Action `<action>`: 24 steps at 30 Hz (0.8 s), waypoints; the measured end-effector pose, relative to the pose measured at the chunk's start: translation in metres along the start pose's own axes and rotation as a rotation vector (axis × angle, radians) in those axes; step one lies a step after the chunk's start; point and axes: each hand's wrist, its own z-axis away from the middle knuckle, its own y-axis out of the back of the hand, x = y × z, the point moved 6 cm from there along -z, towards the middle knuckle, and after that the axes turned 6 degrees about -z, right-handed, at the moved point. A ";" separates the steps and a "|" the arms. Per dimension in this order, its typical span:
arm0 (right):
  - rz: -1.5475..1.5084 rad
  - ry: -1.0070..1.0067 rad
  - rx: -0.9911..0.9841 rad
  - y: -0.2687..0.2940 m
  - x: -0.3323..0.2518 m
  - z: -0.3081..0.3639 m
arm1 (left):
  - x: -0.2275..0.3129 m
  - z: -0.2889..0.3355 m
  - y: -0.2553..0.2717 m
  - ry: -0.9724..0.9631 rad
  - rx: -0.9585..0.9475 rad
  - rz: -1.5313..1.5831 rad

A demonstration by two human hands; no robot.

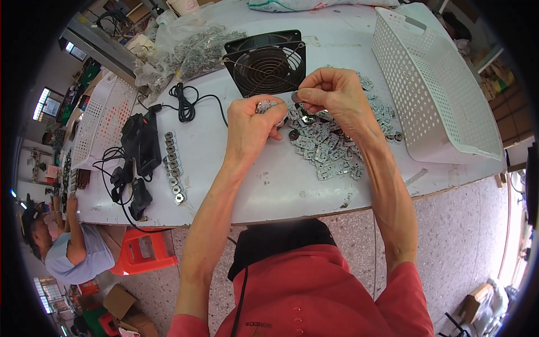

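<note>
In front of the black fan, my two hands are close together above the white table. My left hand [250, 126] is closed on a small silvery metal plate [268, 105] with holes in it. Between thumb and fingertips, my right hand [339, 98] pinches a small dark round disc [295, 97], just right of the plate. A loose pile of similar metal plates [328, 149] lies below and beside my right hand; some carry dark round pieces. To the left, a neat row of plates with round pieces [172, 163] runs toward the table's near edge.
The square black fan [266, 64] stands beyond my hands. A white perforated basket [435, 95] is at right, another basket [104, 121] at left. Black adapters [140, 143] and cables lie left. Clear bags of metal parts [205, 50] sit far left. A person [78, 253] works beside a red stool [143, 253].
</note>
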 end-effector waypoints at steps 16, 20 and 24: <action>-0.137 -0.033 0.089 0.006 -0.005 0.002 | -0.001 -0.004 -0.002 0.005 -0.141 0.253; -0.117 -0.077 0.020 -0.003 -0.004 0.004 | -0.002 -0.005 0.001 -0.007 -0.120 0.321; -0.121 -0.126 0.012 -0.010 -0.002 0.007 | -0.001 -0.005 0.007 -0.032 -0.080 0.349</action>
